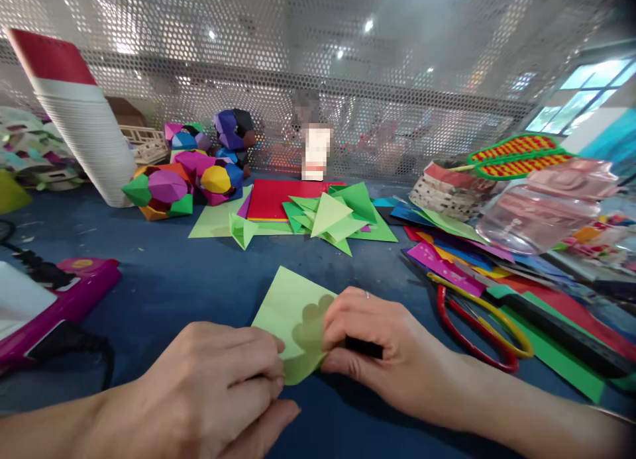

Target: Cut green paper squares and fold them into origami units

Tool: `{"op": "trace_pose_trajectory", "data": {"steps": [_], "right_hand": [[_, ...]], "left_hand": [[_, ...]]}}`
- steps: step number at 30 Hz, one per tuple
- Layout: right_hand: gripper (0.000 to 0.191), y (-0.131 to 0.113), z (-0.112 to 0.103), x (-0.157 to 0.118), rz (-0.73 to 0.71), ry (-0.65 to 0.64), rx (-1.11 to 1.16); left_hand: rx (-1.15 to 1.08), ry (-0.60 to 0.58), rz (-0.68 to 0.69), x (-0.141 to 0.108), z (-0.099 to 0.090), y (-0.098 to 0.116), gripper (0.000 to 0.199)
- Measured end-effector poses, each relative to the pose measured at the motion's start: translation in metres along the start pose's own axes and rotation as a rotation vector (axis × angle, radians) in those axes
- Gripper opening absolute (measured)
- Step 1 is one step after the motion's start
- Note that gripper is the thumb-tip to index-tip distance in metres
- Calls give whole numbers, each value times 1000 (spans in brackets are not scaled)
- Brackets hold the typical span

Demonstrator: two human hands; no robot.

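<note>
A light green square of paper (293, 313) is between my hands, on the dark blue table, its lower edge bent slightly up. My right hand (377, 343) pinches its right edge between thumb and curled fingers; the hand's shadow falls across the sheet. At the lower left edge, the curled fingers of my left hand (213, 386) hold the paper, with the thumb a little apart below them. What lies under the left fingers is hidden. Beyond the sheet is a pile of folded green paper pieces (330, 215), with one small folded piece (242, 230) to its left.
Scissors with red and yellow handles (477, 323) lie right, by coloured paper sheets (497, 270) and a clear pink container (541, 210). Left are a purple power strip (84, 293), a leaning stack of paper cups (79, 121) and multicoloured paper balls (166, 187). A perforated metal screen (199, 61) stands behind.
</note>
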State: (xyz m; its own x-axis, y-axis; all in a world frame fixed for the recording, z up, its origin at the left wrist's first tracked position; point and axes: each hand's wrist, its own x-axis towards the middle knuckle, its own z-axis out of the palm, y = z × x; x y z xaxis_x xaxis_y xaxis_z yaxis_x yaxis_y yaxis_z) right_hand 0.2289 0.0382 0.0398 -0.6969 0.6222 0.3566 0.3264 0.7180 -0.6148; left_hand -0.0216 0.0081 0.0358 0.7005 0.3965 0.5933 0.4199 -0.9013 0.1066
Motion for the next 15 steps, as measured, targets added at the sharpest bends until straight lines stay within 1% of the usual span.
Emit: {"op": "trace_pose_trajectory", "data": {"steps": [3,6,10,15], "right_hand": [[18,-3,8,2,183,51,-35],[25,-7,12,6,313,36,-95],[27,-10,15,13,408,17,-163],[24,-10,18,16,446,-6,-206]], "left_hand": [[0,39,-72,-1,2,2,33],[-10,46,-112,-4,5,4,28],[-14,42,-110,-6,7,3,27],[-12,50,-108,-7,9,1,26]]}}
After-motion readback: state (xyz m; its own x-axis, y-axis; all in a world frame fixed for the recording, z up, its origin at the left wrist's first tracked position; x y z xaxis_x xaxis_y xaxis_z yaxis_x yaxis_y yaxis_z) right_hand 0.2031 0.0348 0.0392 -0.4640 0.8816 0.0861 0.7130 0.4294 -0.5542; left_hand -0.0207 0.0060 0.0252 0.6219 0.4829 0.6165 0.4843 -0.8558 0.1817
